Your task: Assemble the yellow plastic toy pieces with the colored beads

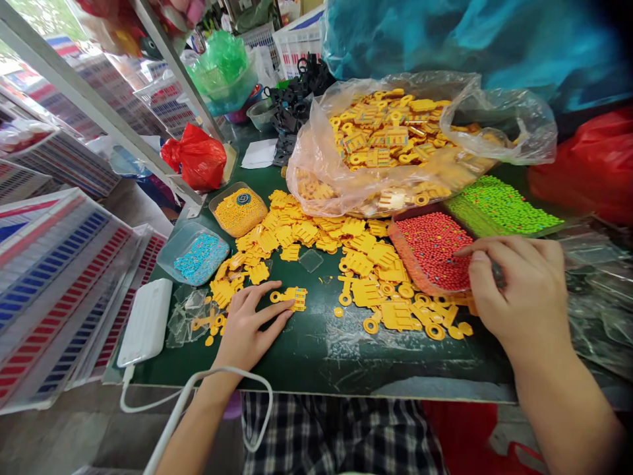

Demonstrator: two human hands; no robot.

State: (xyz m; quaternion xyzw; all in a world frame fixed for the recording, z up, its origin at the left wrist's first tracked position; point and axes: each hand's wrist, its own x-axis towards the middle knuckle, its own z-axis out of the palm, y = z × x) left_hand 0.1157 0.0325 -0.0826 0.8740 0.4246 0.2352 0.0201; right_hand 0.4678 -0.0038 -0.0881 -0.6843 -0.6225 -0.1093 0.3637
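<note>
My left hand [250, 323] rests flat on the green table [316, 356], fingers spread beside a small yellow plastic frame [293, 298] with coloured beads in it. My right hand [519, 293] reaches into the tray of red beads [430, 247], fingers curled in a pinch over the beads; what the fingertips hold is hidden. Loose yellow plastic frames [356, 264] lie scattered between both hands.
A clear bag of yellow frames [395, 142] sits at the back. Trays hold green beads [499, 204], orange beads [240, 211] and blue beads [198, 256]. A white power bank [147, 321] with cable lies left, beside stacked striped packs [54, 284].
</note>
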